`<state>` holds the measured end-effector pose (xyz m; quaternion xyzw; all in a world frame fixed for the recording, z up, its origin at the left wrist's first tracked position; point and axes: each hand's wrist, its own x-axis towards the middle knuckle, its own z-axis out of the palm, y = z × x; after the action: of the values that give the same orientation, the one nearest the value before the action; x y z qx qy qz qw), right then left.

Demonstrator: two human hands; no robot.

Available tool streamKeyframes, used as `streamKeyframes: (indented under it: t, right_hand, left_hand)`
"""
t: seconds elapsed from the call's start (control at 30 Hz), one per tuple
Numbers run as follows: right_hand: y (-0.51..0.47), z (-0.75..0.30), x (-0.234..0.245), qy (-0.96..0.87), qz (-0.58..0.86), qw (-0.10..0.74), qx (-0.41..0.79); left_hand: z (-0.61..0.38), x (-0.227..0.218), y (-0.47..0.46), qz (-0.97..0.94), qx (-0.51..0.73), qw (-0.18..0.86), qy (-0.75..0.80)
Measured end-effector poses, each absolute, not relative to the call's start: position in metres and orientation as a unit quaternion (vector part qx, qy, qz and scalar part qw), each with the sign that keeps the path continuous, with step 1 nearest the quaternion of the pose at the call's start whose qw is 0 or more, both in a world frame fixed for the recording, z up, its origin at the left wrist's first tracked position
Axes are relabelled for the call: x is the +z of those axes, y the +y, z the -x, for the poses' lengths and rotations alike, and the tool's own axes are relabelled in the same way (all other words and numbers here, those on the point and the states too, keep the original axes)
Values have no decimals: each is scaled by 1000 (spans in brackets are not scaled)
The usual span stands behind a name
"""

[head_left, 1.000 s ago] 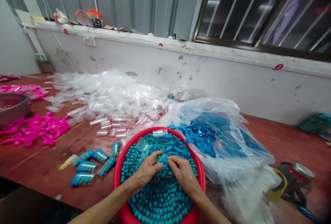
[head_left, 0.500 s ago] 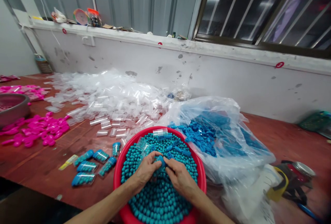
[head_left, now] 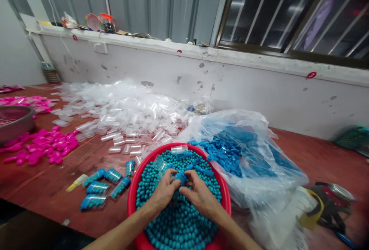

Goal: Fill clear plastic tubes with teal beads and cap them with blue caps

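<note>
A red basin (head_left: 132, 188) full of small teal balls (head_left: 181, 225) sits at the near table edge. Both hands meet over the balls. My left hand (head_left: 163, 193) and my right hand (head_left: 198, 196) are closed together around a small tube with a blue cap (head_left: 180, 177). A few empty clear tubes (head_left: 179, 149) and loose blue caps (head_left: 201, 171) lie on the balls at the basin's far side. Several filled, capped tubes (head_left: 98, 188) lie on the table left of the basin.
A big heap of clear tubes (head_left: 123, 107) covers the table behind. A plastic bag of blue caps (head_left: 239, 152) lies to the right. Pink pieces (head_left: 43, 146) and a metal bowl (head_left: 14, 121) are far left. A tape dispenser (head_left: 325, 204) sits at the right.
My hands have drawn closer together over the balls, pressing the blue cap and tube between them. The view has shifted slightly.
</note>
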<state>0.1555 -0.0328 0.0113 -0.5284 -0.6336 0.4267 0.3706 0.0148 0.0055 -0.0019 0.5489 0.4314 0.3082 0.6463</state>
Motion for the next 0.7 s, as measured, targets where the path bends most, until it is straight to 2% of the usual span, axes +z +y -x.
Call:
streamKeyframes:
  t: [0.2, 0.43, 0.57, 0.7]
  right_hand:
    - [-40, -135, 7, -686, 617, 245, 298]
    - [-40, -117, 7, -712, 632, 256, 167]
    - [-43, -117, 7, -709, 641, 229, 185]
    - [-46, -125, 9, -714, 614, 191, 276]
  left_hand:
    - [-14, 2, 8, -563, 348, 641, 389]
    - [-16, 0, 5, -539, 347, 663, 388]
    - [-16, -5, 3, -583, 342, 608, 417]
    - [-6, -5, 5, -630, 337, 563, 416]
